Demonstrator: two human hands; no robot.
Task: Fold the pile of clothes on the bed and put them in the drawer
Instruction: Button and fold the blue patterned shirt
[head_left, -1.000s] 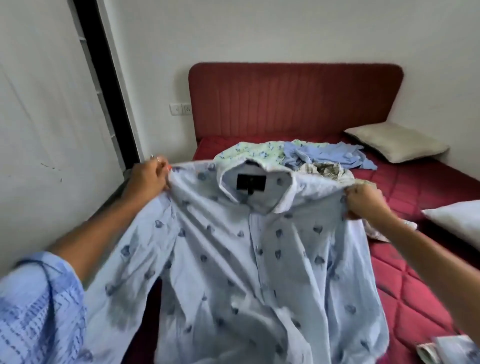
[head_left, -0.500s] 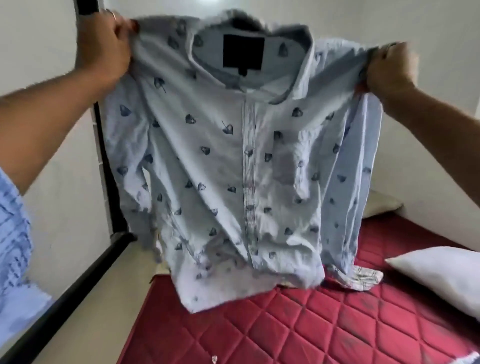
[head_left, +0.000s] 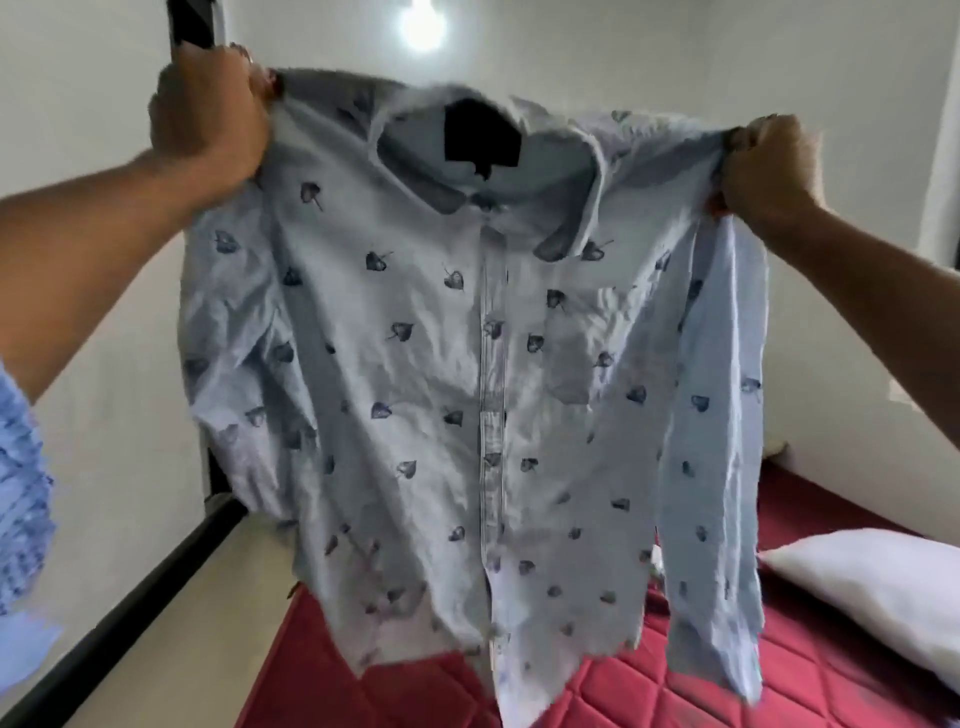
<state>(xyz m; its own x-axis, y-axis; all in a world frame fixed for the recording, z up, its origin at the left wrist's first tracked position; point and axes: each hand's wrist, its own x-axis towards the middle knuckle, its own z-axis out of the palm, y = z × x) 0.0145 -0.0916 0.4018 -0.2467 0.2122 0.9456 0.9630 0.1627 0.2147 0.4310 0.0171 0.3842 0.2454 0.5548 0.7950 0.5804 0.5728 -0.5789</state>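
Shirt (head_left: 467, 364) shoulders are gripped by curled fingers of the left hand (head_left: 208, 114) and right hand (head_left: 769, 166). It is held up, hanging above the red mattress (head_left: 675, 686) near a white pillow (head_left: 872, 587).

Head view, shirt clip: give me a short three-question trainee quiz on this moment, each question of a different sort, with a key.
1. True or false: the light blue shirt is lying flat on the red mattress.
2. Multiple choice: where do the left hand and right hand grip the shirt? A) at the hem B) at the shoulders C) at the cuffs
3. Fill in: on the mattress, right of the shirt, lies a white ____.

Key:
1. False; it hangs in the air, held up by both hands, front facing the camera.
2. B
3. pillow
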